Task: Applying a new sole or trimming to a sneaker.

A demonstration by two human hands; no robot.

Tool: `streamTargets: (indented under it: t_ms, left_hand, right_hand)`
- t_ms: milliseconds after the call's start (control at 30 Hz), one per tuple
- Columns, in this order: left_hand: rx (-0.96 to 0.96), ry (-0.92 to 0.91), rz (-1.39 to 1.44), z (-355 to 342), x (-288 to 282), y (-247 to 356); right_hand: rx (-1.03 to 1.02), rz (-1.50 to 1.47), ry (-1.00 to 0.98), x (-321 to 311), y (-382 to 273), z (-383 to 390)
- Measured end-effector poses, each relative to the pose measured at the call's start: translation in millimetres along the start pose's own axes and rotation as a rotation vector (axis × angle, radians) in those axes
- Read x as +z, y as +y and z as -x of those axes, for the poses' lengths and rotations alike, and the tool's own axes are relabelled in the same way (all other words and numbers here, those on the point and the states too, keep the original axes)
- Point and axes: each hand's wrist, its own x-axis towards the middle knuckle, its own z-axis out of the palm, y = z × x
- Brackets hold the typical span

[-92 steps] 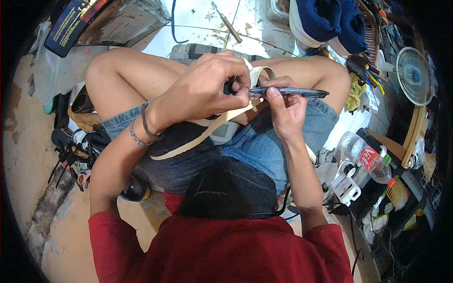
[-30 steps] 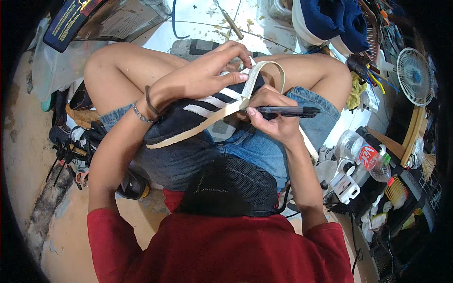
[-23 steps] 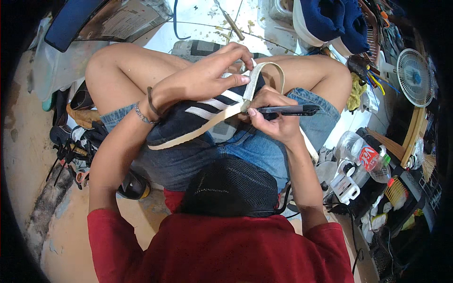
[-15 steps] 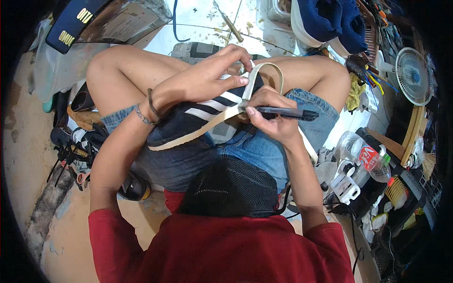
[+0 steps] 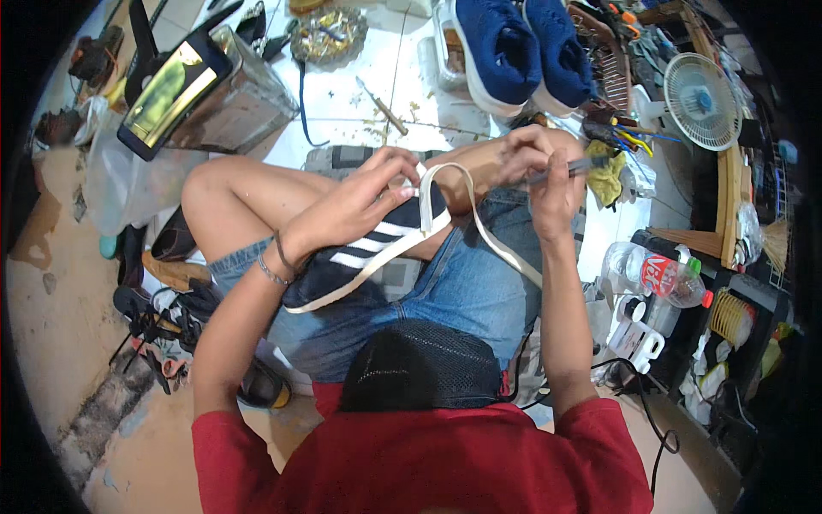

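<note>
On my lap lies a dark sneaker (image 5: 327,272) with white side stripes, tilted on its side. My left hand (image 5: 370,204) is closed around one end of it, pinching a pale strip (image 5: 478,218) there. The strip runs along the shoe's lower edge, loops up beyond my fingers and trails down over my right thigh. My right hand (image 5: 552,195) is raised over my right knee, apart from the shoe. Between its fingers is a dark pen (image 5: 584,164), blurred by motion.
Blue shoes (image 5: 497,56) stand at the back right. An awl-like tool (image 5: 384,107) lies among scraps on the tiles, near a glass ashtray (image 5: 330,38). A phone (image 5: 175,92) is at the far left. To the right are a fan (image 5: 702,101) and a plastic bottle (image 5: 655,274).
My right hand has lifted off the shoe's edge and moved up and right with the pen. My left hand keeps its hold on the shoe. The whole view has shifted.
</note>
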Motion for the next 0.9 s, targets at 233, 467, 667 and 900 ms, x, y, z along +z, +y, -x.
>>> streamTargets:
  t_ms: [233, 467, 667, 900]
  left_hand:
    - [-0.129, -0.029, 0.044, 3, 0, 24]
    - [-0.085, 0.017, -0.084, 2, 4, 27]
    - [-0.203, 0.141, -0.164, -4, 17, 29]
    - [-0.321, 0.187, -0.255, -14, 28, 34]
  right_hand:
    - [0.151, 0.123, 0.412, -42, -49, -1]
    - [0.238, 0.247, 0.543, -115, -64, 37]
    - [0.391, 0.591, 0.516, -169, -33, 79]
    - [0.806, 1.153, -0.039, -207, 25, 136]
